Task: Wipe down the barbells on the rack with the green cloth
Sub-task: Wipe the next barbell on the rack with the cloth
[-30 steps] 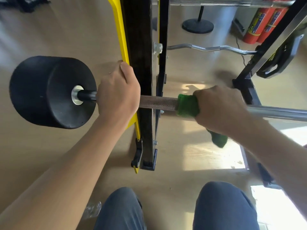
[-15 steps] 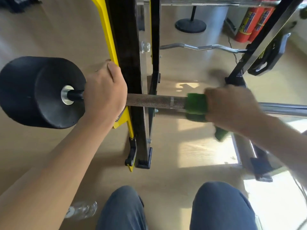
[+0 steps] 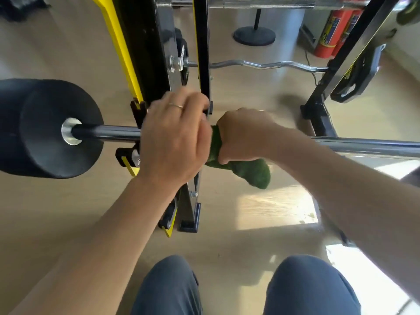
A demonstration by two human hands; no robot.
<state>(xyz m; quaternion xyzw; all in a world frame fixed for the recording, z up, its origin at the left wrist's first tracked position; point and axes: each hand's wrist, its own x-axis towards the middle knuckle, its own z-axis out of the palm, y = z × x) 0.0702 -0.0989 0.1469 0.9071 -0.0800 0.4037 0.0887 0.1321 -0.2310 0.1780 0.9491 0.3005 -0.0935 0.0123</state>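
Observation:
A chrome barbell [image 3: 363,144] lies across the black-and-yellow rack [image 3: 145,64], with a thick black weight [image 3: 45,128] on its left end. My left hand [image 3: 172,137] rests over the bar beside the rack upright, fingers loosely curled. Touching it on the right, my right hand [image 3: 243,135] is wrapped around the bar with the green cloth [image 3: 250,171] in its grip; the cloth's loose end hangs below the bar. The bar section under both hands is hidden.
A curl bar [image 3: 261,64] lies lower in the rack, and another straight bar [image 3: 261,4] crosses the top. Red fire extinguishers [image 3: 329,30] and a round black stand base [image 3: 254,35] sit on the wooden floor behind. The rack's right upright [image 3: 336,71] carries a plate. My knees show below.
My right hand slid the cloth leftward along the bar until it met my left hand. My left hand shifted right, away from the weight, exposing more bar beside it.

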